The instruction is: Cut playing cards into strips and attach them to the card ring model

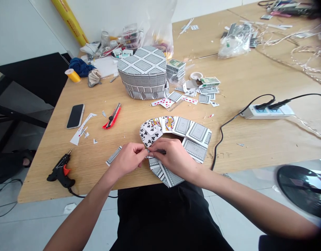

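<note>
A curved, open ring of glued playing cards (pixel 197 150) lies near the table's front edge, with some grey patterned backs and some faces up. My left hand (pixel 130 157) is closed in a pinch at the ring's left side. Opposite it, my right hand (pixel 176 153) is closed, its fingertips meeting the left ones over the card edge. A slim dark object (pixel 162 151) shows between its thumb and fingers; its kind is mostly hidden. Beside my left hand lies a loose playing card (pixel 113 156), back up.
A heart-shaped card box (pixel 143 75) stands behind the ring. At left are a glue gun (pixel 61 170), red box cutter (pixel 112 116), phone (pixel 76 116) and paper scraps. Loose cards (pixel 203 98) lie behind; a power strip (pixel 267 111) with cables sits right.
</note>
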A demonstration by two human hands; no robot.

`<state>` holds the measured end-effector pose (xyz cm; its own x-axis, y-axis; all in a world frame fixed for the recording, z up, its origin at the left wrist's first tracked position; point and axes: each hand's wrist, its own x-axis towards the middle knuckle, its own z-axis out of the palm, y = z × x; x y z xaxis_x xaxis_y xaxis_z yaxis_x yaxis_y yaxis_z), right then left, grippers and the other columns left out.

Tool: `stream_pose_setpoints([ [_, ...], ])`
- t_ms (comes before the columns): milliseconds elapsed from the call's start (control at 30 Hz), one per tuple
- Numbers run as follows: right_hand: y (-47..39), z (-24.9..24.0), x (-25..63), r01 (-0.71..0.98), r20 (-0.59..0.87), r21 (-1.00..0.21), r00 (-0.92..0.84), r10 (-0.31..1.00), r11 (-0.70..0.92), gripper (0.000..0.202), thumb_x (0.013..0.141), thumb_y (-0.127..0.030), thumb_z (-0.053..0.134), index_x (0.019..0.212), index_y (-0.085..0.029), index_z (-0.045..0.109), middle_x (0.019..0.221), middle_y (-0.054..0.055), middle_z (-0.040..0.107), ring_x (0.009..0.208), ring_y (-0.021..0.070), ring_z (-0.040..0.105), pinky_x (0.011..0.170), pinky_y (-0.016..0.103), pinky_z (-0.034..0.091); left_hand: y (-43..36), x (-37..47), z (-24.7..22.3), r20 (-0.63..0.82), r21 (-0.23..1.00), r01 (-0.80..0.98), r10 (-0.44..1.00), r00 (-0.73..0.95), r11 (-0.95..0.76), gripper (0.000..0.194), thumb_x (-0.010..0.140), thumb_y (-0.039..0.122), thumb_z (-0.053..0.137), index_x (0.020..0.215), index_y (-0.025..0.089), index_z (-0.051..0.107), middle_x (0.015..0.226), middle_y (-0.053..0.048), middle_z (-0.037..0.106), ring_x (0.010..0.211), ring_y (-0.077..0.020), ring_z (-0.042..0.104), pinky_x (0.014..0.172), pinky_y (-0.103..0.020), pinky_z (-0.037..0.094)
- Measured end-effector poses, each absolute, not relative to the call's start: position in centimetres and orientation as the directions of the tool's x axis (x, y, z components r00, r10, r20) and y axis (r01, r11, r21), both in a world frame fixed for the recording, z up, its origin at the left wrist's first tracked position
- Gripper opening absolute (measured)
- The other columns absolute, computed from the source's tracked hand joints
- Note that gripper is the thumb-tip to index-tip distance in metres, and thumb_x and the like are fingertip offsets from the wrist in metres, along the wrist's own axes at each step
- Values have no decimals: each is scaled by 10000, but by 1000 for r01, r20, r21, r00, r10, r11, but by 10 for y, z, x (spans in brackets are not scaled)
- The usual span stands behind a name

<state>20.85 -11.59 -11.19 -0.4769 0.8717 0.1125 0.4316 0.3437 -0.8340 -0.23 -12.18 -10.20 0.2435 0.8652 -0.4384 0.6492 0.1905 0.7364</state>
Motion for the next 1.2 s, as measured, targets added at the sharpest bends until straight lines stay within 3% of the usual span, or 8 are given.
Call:
stream_pose_setpoints([
  [100, -115, -112, 209, 435, 97, -838, -474, 875, 329, 121, 944, -75, 791, 984, -164, 864, 1027, 74, 840, 964, 224, 789, 907, 341, 591, -123, -6, -101, -409, 765, 628, 863, 297, 146, 397, 999, 371, 549, 645, 194, 567, 576, 21, 616, 538, -107, 536, 555, -243, 406],
  [233, -115, -112, 209, 431, 101, -840, -472, 876, 329, 97, 940, -92, 805, 974, -163, 863, 1015, 75, 839, 947, 223, 786, 890, 342, 589, -123, -17, -102, -517, 813, 511, 751, 411, 280, 389, 1045, 493, 546, 787, 203, 578, 687, 6, 660, 545, -121, 554, 510, -250, 428],
  [333, -115, -113, 210, 425, 109, -842, -472, 875, 333, 92, 941, -96, 807, 972, -162, 863, 1018, 77, 838, 936, 219, 785, 875, 335, 587, -122, -23, -102, -519, 831, 472, 715, 468, 294, 374, 1059, 504, 545, 835, 206, 572, 747, -1, 674, 575, -125, 560, 515, -252, 433],
  [567, -117, -114, 210, 415, 140, -837, -465, 874, 355, 90, 951, -111, 804, 963, -182, 857, 1013, 67, 840, 924, 209, 786, 874, 326, 591, -125, -16, -100, -366, 767, 642, 833, 416, 17, 374, 1086, 406, 508, 774, 202, 539, 694, 31, 593, 628, -125, 495, 607, -284, 355],
  [700, -117, -113, 210, 425, 124, -836, -468, 875, 346, 99, 966, -114, 784, 979, -181, 855, 1033, 74, 839, 941, 216, 786, 887, 336, 593, -127, -15, -101, -320, 754, 655, 848, 422, -41, 363, 1094, 389, 500, 782, 205, 510, 691, 43, 533, 639, -127, 451, 623, -298, 316],
  [967, -117, -111, 212, 429, 107, -836, -484, 869, 342, 121, 974, -114, 771, 966, -203, 851, 1045, 66, 836, 950, 209, 783, 876, 321, 589, -130, -22, -114, -318, 855, 518, 810, 493, 21, 370, 1118, 485, 504, 877, 210, 565, 785, 27, 582, 722, -144, 517, 684, -289, 390],
  [1200, -118, -106, 214, 463, 105, -809, -491, 865, 361, 154, 985, -92, 732, 999, -193, 847, 1087, 71, 837, 989, 224, 786, 910, 344, 599, -140, -13, -124, -313, 928, 329, 850, 424, 178, 374, 1074, 495, 597, 852, 194, 584, 764, 28, 574, 717, -131, 517, 700, -270, 428],
])
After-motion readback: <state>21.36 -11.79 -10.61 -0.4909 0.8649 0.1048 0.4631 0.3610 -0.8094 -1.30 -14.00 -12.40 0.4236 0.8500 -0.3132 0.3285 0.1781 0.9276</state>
